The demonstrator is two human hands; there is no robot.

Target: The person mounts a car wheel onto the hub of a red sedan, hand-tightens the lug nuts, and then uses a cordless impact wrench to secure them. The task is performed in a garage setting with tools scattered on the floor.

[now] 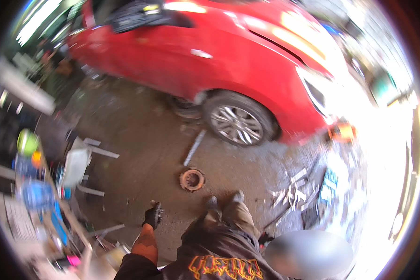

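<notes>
My left hand, in a dark glove, hangs low over the floor, left of my legs. Its fingers look curled inward; motion blur hides whether anything is in them. My right hand does not show. Just beyond my shoes lies a rusty, ring-shaped metal part like a clutch pressure plate, apart from my hand. A long flat metal bar rests on the floor between it and the front wheel of a red car.
On the left stand a pale chair and a cluttered bench with a blue water container. Scattered strips and tools lie to the right. An orange object sits by the car's front. A blurred oval covers part of the lower right.
</notes>
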